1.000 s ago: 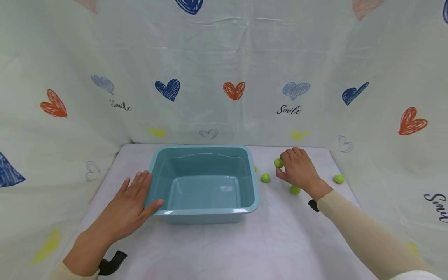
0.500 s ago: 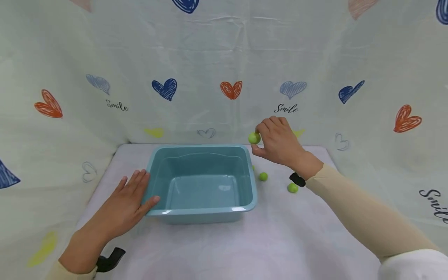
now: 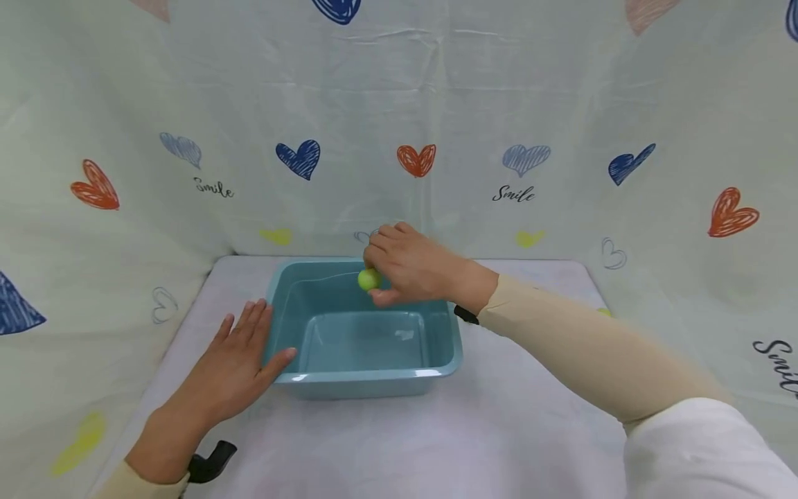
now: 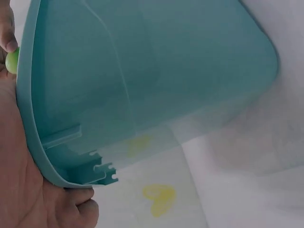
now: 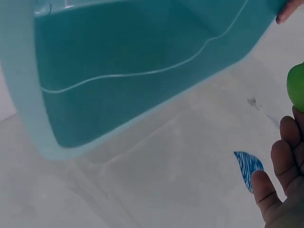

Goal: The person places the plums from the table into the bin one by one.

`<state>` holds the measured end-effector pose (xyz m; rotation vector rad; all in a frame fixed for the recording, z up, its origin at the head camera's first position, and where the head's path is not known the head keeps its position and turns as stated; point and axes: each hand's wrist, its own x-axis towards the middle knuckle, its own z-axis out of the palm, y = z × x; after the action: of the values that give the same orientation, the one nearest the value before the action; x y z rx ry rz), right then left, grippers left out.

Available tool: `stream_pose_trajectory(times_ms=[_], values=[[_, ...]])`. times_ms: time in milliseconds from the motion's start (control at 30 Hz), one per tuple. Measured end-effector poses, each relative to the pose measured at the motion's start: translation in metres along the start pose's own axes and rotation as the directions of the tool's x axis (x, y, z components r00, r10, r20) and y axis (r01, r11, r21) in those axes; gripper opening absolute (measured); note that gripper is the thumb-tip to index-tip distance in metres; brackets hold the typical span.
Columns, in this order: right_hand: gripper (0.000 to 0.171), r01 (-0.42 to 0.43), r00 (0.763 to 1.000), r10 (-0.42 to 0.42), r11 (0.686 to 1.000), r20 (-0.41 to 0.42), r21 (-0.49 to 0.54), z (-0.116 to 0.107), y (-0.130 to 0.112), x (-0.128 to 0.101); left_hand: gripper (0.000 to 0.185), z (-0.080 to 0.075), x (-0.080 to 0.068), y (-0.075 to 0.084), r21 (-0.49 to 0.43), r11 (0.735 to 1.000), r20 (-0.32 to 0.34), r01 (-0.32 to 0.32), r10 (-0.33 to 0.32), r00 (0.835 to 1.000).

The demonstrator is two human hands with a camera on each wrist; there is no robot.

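Writing: the word "Smile" in black script shows on the cream heart-printed cloth backdrop (image 3: 436,90) twice in full, up and left and up and right of the tub, and once cut off at the right edge; no brand or label is readable on the tub or ball.
Tub: one teal rectangular plastic tub (image 3: 368,378) stands on the white cloth-covered table (image 3: 499,430), its rim and inside also filling the left wrist view (image 4: 142,71) and the right wrist view (image 5: 118,61).
Ball: one small round yellow-green ball (image 3: 368,279) hangs above the far half of the tub, inside its rim line, clear of the floor of the tub.
Right hand: the right hand (image 3: 408,267) pinches the ball between curled fingertips and thumb; in the right wrist view only an edge of the ball (image 5: 296,88) shows beside the fingers (image 5: 285,161).
Left hand: the left hand (image 3: 233,367) lies flat with straight, spread fingers against the tub's left wall, thumb at the near left corner.
Count: one tub, one held ball, two hands.
Around: the beige sleeve (image 3: 580,353) of the right arm crosses the tub's right rim and covers most of the table to the right of the tub; one small yellow-green bit (image 3: 603,312) peeks out just behind it.
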<state>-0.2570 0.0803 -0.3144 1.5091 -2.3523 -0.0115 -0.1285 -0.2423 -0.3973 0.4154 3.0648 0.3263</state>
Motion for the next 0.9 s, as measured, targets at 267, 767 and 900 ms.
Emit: stream_pose_trajectory(times_ms=[267, 767, 900], values=[[0.033, 0.067, 0.984, -0.073, 0.997, 0.161, 0.042, 0.036, -0.021, 0.018, 0.097, 0.002, 0.001, 0.002, 0.012, 1.0, -0.023, 0.005, -0.005, 1.0], [0.033, 0.036, 0.964, -0.045, 0.999, 0.262, 0.038, 0.078, -0.034, 0.021, 0.099, 0.0, -0.003, -0.002, 0.041, 0.999, -0.034, -0.02, 0.022, 0.999], [0.034, 0.05, 0.968, -0.051, 0.999, 0.245, 0.012, 0.083, -0.036, 0.02, 0.1, 0.0, -0.003, -0.003, 0.049, 0.999, -0.03, -0.011, 0.013, 0.999]])
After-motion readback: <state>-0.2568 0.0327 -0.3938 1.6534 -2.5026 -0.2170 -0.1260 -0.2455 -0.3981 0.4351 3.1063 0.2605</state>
